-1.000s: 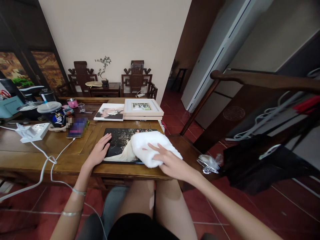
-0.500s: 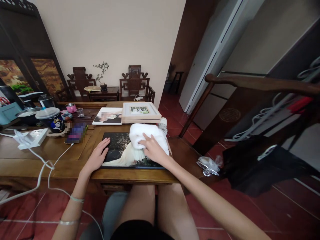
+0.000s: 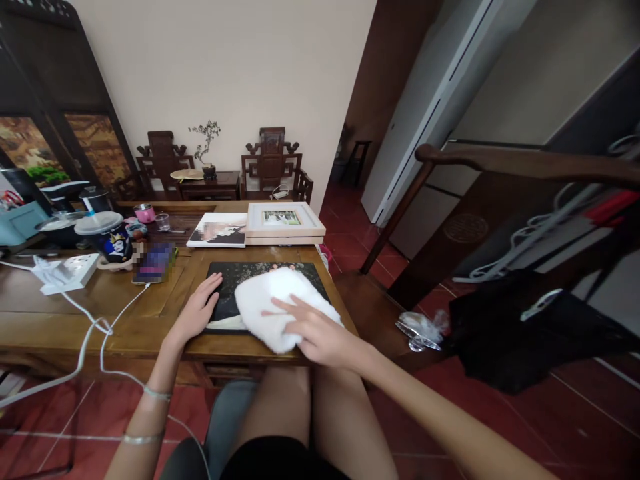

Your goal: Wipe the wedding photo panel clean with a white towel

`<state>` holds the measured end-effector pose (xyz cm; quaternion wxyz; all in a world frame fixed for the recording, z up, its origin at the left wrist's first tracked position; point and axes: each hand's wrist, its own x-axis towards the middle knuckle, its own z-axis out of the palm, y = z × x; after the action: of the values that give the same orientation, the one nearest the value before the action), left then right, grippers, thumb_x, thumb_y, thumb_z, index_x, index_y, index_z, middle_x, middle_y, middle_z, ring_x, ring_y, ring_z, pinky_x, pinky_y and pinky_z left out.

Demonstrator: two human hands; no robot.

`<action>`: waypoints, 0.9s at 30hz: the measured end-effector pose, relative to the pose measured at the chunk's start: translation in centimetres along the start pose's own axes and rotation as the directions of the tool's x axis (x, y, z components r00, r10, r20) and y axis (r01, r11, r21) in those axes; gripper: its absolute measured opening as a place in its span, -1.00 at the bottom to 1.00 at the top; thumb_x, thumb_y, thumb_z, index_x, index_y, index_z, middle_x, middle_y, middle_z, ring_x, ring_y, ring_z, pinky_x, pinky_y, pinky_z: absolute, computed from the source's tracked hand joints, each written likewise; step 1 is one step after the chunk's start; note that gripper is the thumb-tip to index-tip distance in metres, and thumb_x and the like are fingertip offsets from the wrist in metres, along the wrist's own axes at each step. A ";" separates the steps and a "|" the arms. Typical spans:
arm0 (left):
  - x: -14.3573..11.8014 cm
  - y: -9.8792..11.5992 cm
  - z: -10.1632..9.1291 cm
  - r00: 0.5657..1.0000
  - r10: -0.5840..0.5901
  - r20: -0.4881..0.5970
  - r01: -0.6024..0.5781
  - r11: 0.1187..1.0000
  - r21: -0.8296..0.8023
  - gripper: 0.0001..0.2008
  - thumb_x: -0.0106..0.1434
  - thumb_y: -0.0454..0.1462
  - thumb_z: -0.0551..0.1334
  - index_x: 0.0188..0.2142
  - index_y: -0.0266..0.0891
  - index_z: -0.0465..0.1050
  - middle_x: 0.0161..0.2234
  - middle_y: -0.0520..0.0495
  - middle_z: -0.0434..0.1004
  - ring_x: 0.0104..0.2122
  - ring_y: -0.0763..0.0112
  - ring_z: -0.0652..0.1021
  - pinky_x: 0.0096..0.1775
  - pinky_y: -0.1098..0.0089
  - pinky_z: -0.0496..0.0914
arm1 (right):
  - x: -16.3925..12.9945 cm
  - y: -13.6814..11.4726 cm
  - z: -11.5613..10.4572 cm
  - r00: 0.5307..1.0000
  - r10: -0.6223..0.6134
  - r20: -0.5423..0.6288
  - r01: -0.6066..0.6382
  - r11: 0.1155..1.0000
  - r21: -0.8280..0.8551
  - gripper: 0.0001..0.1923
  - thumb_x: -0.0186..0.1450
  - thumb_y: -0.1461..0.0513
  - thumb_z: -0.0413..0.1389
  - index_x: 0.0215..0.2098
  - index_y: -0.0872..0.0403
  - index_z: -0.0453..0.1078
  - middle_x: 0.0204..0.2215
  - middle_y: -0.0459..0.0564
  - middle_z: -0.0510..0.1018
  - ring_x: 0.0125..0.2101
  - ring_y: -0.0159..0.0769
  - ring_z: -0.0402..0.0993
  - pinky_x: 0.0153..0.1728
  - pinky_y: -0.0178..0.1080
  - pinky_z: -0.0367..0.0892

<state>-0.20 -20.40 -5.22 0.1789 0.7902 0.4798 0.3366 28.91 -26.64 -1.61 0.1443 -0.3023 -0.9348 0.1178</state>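
While right hand (image 3: pixel 320 337) presses flat on cloth (image 3: pixel 280 307), open left hand (image 3: pixel 197 310) pins print (image 3: pixel 227 287); print could slide off the near edge.

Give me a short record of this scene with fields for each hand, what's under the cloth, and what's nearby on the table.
left hand: flat on the left edge of the photo print
right hand: pressed flat on the white cloth
white cloth: lying on the print, covering most of it
photo print: flat on the wooden table, near its front edge
behind the print: framed picture, another photo
to the left: phone, power strip, lidded cup
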 end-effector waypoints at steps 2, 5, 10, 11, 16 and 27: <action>0.0 -0.2 0.0 1.000 0.002 -0.001 -0.002 1.000 -0.005 -0.54 0.32 -0.14 -0.03 0.14 -0.23 0.28 0.22 -0.16 0.21 0.23 0.27 0.19 0.23 0.09 0.03 | 1.6 2.4 0.0 0.996 0.068 -0.059 -0.070 0.997 -0.040 -0.48 -0.03 0.51 -0.11 -0.17 0.13 0.45 0.16 0.14 0.31 0.26 -0.16 -0.01 0.23 0.08 -0.10; 0.0 -0.4 0.1 1.000 0.006 -0.003 -0.006 1.000 -0.010 -0.54 0.32 -0.12 -0.03 0.14 -0.22 0.28 0.22 -0.15 0.21 0.23 0.28 0.19 0.23 0.10 0.03 | 4.4 5.4 0.0 0.979 0.172 -0.106 -0.182 0.979 -0.096 -0.46 0.04 0.50 -0.12 -0.06 0.16 0.40 0.13 0.23 0.34 0.25 -0.11 0.00 0.18 0.14 -0.05; 0.0 -0.5 0.1 1.000 0.001 -0.004 -0.001 1.000 -0.011 -0.54 0.33 -0.12 -0.03 0.14 -0.22 0.28 0.22 -0.15 0.22 0.23 0.28 0.19 0.24 0.10 0.02 | 7.9 6.7 -0.1 0.937 0.322 -0.138 -0.342 0.925 -0.166 -0.43 0.08 0.51 -0.11 0.03 0.18 0.34 0.04 0.27 0.41 0.24 0.00 0.01 0.11 0.20 -0.01; 0.0 -0.5 0.1 1.000 0.002 -0.004 -0.002 1.000 -0.011 -0.54 0.33 -0.12 -0.03 0.14 -0.22 0.28 0.22 -0.15 0.22 0.24 0.28 0.19 0.24 0.10 0.02 | 8.2 6.4 0.0 0.929 0.340 -0.147 -0.362 0.916 -0.174 -0.43 0.08 0.50 -0.11 0.03 0.18 0.34 0.04 0.26 0.41 0.24 0.03 0.00 0.10 0.22 -0.01; 0.1 -0.3 0.1 1.000 0.000 0.003 0.000 1.000 -0.010 -0.53 0.33 -0.12 -0.04 0.14 -0.26 0.28 0.22 -0.18 0.20 0.24 0.27 0.18 0.24 0.12 0.02 | 7.5 2.3 0.9 0.947 0.297 -0.127 -0.316 0.931 -0.182 -0.44 0.07 0.51 -0.10 0.00 0.14 0.36 0.20 0.17 0.24 0.23 0.10 -0.04 0.10 0.31 -0.05; 0.0 -0.1 0.1 1.000 -0.001 0.002 0.001 1.000 0.009 -0.54 0.33 -0.15 -0.04 0.14 -0.28 0.27 0.22 -0.18 0.20 0.23 0.27 0.19 0.24 0.13 0.03 | 3.2 -2.3 1.5 0.999 0.034 0.002 -0.034 0.998 -0.050 -0.47 -0.03 0.52 -0.09 -0.16 0.08 0.42 0.23 -0.01 0.21 0.28 -0.05 -0.12 0.20 0.21 -0.12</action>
<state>-0.23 -20.33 -5.35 0.1763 0.7911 0.4815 0.3335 24.67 -26.72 -1.66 0.1334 -0.3215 -0.9324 0.0971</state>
